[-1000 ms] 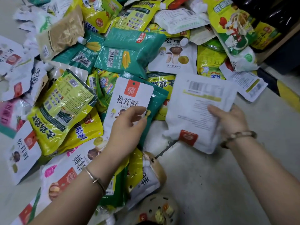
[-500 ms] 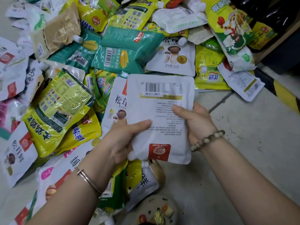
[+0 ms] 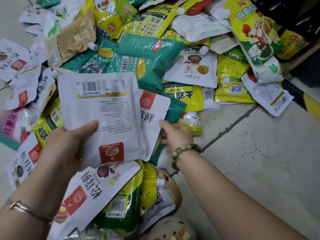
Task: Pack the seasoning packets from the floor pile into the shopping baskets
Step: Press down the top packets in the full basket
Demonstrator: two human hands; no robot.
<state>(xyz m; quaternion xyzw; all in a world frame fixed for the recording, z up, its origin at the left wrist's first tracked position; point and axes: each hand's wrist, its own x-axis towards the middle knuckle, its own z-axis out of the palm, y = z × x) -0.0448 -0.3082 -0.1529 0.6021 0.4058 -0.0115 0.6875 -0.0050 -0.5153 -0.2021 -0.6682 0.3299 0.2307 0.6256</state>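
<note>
Two white seasoning packets (image 3: 107, 115), overlapped at frame centre above the floor pile (image 3: 147, 54), are pinched by the left hand (image 3: 64, 149); the right hand (image 3: 178, 137) reaches their right edge, its grip unclear.

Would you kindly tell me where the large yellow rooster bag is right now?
In the head view, the large yellow rooster bag lies at the upper right, just beyond the white label-back packet.

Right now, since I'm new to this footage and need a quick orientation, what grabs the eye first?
A white packet, barcode side up, gripped by the left hand at centre. Behind it a pile of yellow, teal and white seasoning packets covers the upper frame. The right hand sits just right of it, beside cracked bare floor.
</note>
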